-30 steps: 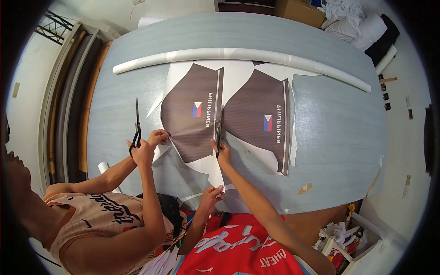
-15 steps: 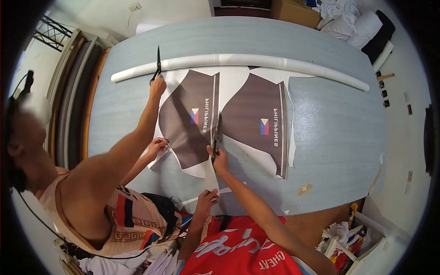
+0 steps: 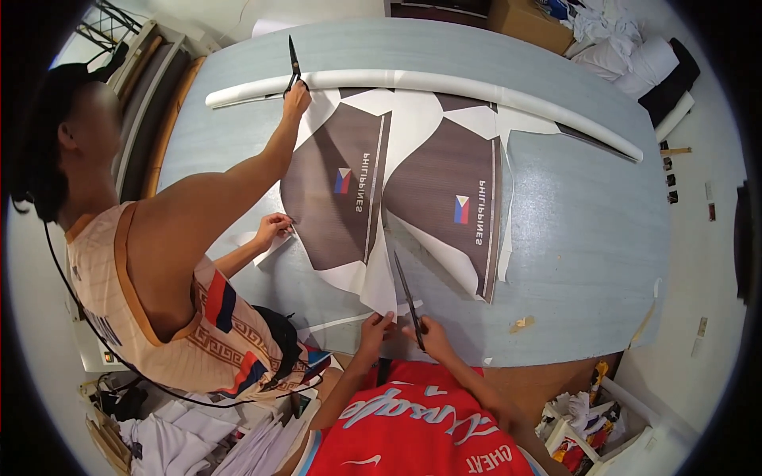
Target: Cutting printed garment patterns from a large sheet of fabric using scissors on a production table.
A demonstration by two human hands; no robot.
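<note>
In my right hand [image 3: 429, 336] is a pair of black scissors [image 3: 403, 284], blades pointing away from me over the table and clear of the paper. My left hand [image 3: 375, 332] pinches the near tip of a white paper flap [image 3: 381, 284]. That flap runs up to the dark striped panel [image 3: 329, 190] on the left, printed with a small flag. A second dark panel [image 3: 448, 186] lies to its right, its lower left edge curling up white. On my left a co-worker's hand [image 3: 275, 228] grips the left panel's edge, while their other hand [image 3: 297, 98] holds up another pair of scissors [image 3: 294, 63].
A long white paper roll [image 3: 429, 80] lies across the far side of the blue-grey table [image 3: 587, 238]. The co-worker's arm [image 3: 206, 198] reaches over the left side. A bin of scraps [image 3: 583, 424] stands at lower right; white cloth [image 3: 178, 428] is piled at lower left.
My right hand has drawn the scissors back from between the panels toward me. The roll lies farther away, baring more printed paper. The co-worker has leaned in, raised scissors moving farther away.
</note>
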